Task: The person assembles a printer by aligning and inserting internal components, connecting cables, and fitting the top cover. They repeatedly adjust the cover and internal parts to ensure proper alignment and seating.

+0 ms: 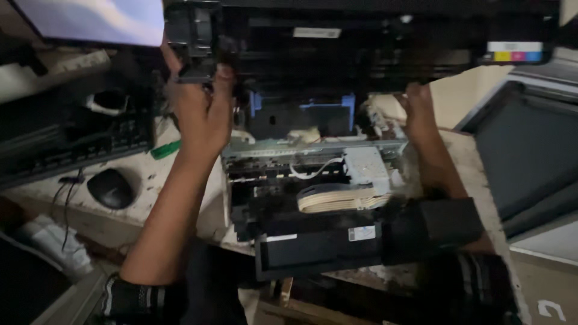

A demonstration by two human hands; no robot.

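An opened black printer (313, 198) lies on a worn white workbench (150, 180), its metal frame, a flat ribbon cable (337, 197) and blue plastic parts (301, 114) exposed. My left hand (201, 111) grips the left end of the raised black upper housing (361, 42), thumb on top. On the right, my right hand (418, 111) reaches up under the same housing, and its fingers are hidden.
A black mouse (110, 188) and a green-handled tool (164, 149) lie on the bench at left, beside a black keyboard-like unit (66, 144). A lit screen (96, 21) hangs at top left. A grey scanner lid (530, 156) sits at right.
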